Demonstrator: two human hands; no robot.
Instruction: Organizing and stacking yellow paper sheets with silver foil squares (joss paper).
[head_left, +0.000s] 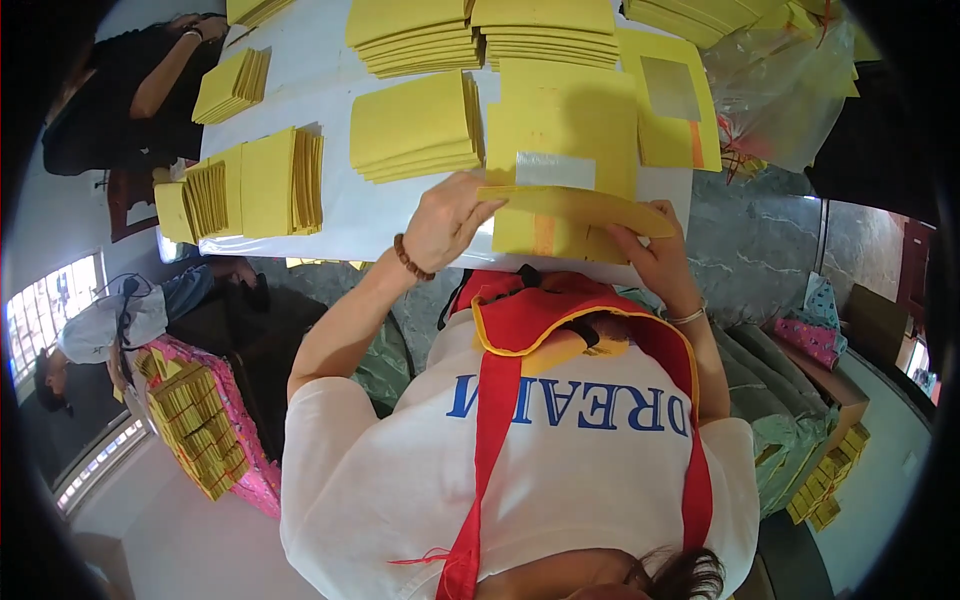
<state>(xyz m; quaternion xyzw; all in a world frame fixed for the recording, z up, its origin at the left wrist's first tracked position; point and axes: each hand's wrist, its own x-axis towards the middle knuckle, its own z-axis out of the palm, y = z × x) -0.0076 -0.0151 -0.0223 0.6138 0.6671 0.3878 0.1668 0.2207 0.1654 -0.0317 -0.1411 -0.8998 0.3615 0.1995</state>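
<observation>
Between my two hands, at the near edge of the white-covered table, a yellow paper sheet is held with its edge curved upward. My left hand grips its left end, fingers closed. The right end is pinched by my right hand, thumb underneath. Directly beyond lies more yellow paper with a silver rectangle; an orange stripe shows on the paper below the held edge. Whether the held part joins this paper, I cannot tell. To the right rests another yellow sheet with a silver patch.
Folded yellow paper stacks fan out left of the sheets, with several more farther left and at the back. A clear plastic bag sits at the right corner. Another person works at the far left; one more is lower left near yellow bundles.
</observation>
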